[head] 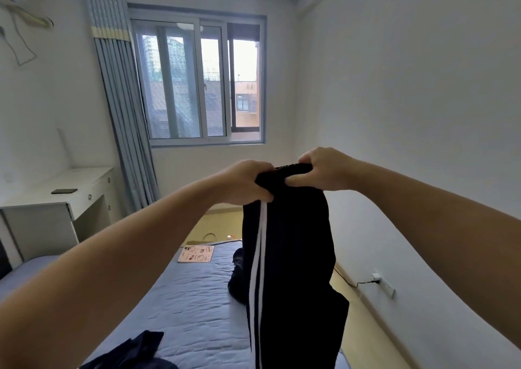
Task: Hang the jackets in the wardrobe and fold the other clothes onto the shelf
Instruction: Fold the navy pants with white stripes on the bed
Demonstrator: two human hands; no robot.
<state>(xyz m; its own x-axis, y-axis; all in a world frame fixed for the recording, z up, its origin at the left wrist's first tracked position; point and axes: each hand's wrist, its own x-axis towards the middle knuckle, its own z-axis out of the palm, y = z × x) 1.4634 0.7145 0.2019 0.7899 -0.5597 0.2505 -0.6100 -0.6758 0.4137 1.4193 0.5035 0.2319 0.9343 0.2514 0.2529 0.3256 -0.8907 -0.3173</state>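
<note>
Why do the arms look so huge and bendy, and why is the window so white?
Head view: the wide-angle lens stretches the arms near the edges; daylight washes part of the window out to white; the black trousers, gripped by the left hand and right hand, are too dark to show folds.

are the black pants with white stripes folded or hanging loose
Hanging loose, not folded. The left hand and right hand grip the waistband, and the black pants drop straight down above the bed.
</note>
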